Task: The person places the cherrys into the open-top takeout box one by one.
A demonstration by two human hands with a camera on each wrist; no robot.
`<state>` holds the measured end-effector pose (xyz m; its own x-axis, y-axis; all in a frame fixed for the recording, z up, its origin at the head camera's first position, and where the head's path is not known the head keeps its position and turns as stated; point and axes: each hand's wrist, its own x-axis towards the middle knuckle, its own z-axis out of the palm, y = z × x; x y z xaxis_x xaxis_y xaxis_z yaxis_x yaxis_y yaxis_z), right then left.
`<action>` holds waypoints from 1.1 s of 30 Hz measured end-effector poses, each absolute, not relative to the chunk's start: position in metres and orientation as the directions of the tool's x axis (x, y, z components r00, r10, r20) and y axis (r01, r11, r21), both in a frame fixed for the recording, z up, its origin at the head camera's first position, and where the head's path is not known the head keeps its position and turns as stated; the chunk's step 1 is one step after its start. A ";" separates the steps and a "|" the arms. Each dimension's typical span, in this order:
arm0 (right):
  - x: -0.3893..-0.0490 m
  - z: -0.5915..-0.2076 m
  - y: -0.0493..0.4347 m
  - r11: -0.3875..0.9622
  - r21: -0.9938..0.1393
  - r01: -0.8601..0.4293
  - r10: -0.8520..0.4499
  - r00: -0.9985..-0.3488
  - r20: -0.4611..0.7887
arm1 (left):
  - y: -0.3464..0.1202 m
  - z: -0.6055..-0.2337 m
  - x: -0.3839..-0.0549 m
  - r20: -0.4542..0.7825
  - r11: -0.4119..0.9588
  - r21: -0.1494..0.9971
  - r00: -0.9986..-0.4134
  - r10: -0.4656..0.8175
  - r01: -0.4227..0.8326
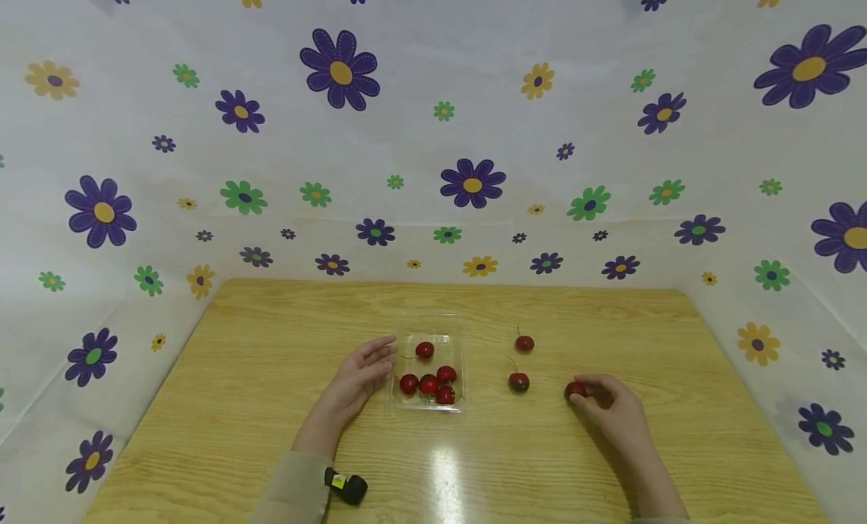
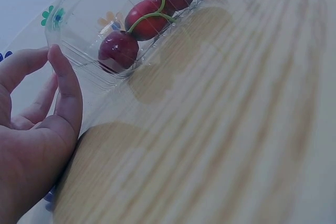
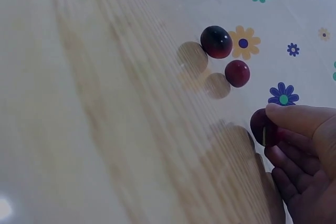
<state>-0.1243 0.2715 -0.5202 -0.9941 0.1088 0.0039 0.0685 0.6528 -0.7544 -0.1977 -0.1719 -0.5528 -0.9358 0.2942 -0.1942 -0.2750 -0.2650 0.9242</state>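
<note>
A clear plastic container (image 1: 462, 358) stands on the table with several red cherries (image 1: 428, 385) inside, some with green stems (image 2: 160, 3). My left hand (image 1: 360, 377) is at its left side, fingers reaching to the wall; thumb and fingertips lie close to the edge in the left wrist view, and firm contact is hard to judge. To the right, my right hand (image 1: 616, 415) pinches a dark red cherry (image 3: 262, 128) between thumb and fingers, at or just above the table. Two loose cherries, one dark (image 1: 518, 382) and one redder (image 1: 524, 343), lie between container and right hand.
The wood-grain table (image 1: 271, 343) is bordered by a white flower-printed sheet (image 1: 420, 147) at the back and sides. A black strap device (image 1: 348, 486) is worn on the left wrist, over the sleeve.
</note>
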 end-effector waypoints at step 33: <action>-0.127 -0.510 0.251 0.523 -0.847 0.099 0.161 -0.987 -0.017 | -0.173 -0.551 -0.197 -0.188 -0.282 0.918 -0.932 0.311 -0.279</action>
